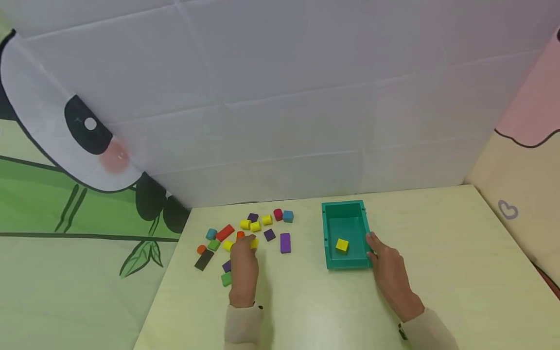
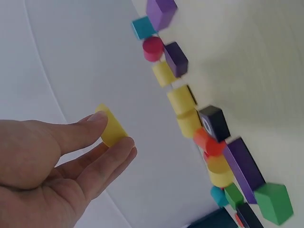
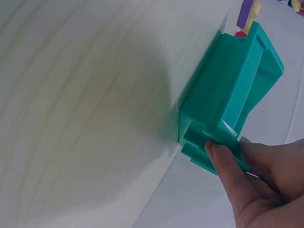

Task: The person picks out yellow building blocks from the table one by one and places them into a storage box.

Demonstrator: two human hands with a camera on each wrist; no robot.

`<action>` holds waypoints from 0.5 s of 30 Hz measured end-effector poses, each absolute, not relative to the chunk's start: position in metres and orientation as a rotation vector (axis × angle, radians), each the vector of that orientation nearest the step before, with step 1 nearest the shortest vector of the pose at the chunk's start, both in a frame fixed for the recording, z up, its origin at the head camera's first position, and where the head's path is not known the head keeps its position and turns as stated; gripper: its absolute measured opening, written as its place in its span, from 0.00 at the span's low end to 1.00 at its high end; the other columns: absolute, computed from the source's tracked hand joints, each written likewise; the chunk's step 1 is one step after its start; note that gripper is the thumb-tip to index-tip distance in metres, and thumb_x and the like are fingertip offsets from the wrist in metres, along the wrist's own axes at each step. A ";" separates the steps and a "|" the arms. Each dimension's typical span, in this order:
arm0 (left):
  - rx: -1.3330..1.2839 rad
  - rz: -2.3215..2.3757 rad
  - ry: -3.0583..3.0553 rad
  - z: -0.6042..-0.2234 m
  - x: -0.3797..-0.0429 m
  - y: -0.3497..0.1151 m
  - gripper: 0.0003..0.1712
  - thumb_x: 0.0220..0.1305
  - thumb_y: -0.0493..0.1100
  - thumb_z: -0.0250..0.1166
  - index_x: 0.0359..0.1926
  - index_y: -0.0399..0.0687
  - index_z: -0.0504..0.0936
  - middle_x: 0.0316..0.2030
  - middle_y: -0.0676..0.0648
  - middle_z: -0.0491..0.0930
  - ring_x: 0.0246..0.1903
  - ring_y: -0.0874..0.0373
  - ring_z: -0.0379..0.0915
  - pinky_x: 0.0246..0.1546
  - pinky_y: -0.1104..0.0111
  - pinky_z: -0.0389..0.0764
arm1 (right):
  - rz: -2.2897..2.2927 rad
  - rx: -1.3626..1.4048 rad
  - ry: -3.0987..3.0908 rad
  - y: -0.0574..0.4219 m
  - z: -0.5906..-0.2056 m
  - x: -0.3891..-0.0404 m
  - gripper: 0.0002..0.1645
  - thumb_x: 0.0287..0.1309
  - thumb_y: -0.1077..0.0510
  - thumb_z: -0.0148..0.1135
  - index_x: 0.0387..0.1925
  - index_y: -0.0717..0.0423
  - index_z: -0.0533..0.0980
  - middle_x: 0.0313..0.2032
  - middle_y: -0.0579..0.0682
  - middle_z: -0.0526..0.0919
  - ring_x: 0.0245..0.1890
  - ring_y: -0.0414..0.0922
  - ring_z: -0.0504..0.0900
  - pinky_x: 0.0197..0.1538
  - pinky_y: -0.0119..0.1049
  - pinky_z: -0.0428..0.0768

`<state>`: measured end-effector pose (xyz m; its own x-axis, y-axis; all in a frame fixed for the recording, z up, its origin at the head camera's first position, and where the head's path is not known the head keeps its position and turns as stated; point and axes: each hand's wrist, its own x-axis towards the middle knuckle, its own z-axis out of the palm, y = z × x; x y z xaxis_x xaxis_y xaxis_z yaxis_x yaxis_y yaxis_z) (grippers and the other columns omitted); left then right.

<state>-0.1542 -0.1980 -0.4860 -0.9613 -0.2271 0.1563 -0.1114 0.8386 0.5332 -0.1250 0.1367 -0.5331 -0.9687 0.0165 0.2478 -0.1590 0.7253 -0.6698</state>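
Observation:
My left hand pinches a small yellow block between thumb and fingertips, raised above the table among the scattered blocks. In the left wrist view the thumb lies on one side of it and the fingers on the other. On the right, my right hand grips the right wall of a teal plastic bin, thumb inside the rim and fingers outside, as the right wrist view shows. One yellow cube lies inside the bin, near its front.
Loose blocks lie left of the bin: a purple block, a blue cube, a red cylinder, a red block, a black block, a green block and several yellow ones. A white sheet hangs behind the table.

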 end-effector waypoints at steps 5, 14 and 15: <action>0.178 -0.822 -2.821 -0.485 -0.155 -0.176 0.18 0.67 0.22 0.65 0.57 0.30 0.85 0.54 0.33 0.85 0.56 0.37 0.81 0.62 0.47 0.82 | 1.074 0.110 -2.702 0.137 -0.533 -0.126 0.32 0.62 0.75 0.68 0.68 0.72 0.72 0.68 0.68 0.75 0.62 0.68 0.78 0.56 0.60 0.83; 0.003 -0.845 -2.828 -0.482 -0.158 -0.142 0.19 0.62 0.19 0.67 0.54 0.31 0.86 0.53 0.33 0.85 0.54 0.36 0.81 0.61 0.48 0.82 | 1.077 0.099 -2.716 0.137 -0.533 -0.127 0.33 0.63 0.74 0.68 0.68 0.72 0.72 0.68 0.68 0.74 0.62 0.68 0.78 0.58 0.60 0.83; -0.006 -0.848 -2.832 -0.481 -0.157 -0.138 0.20 0.62 0.19 0.67 0.54 0.31 0.86 0.53 0.33 0.85 0.54 0.36 0.81 0.62 0.48 0.82 | 1.080 0.097 -2.715 0.137 -0.532 -0.127 0.33 0.63 0.74 0.68 0.68 0.72 0.72 0.68 0.68 0.74 0.62 0.68 0.78 0.58 0.60 0.83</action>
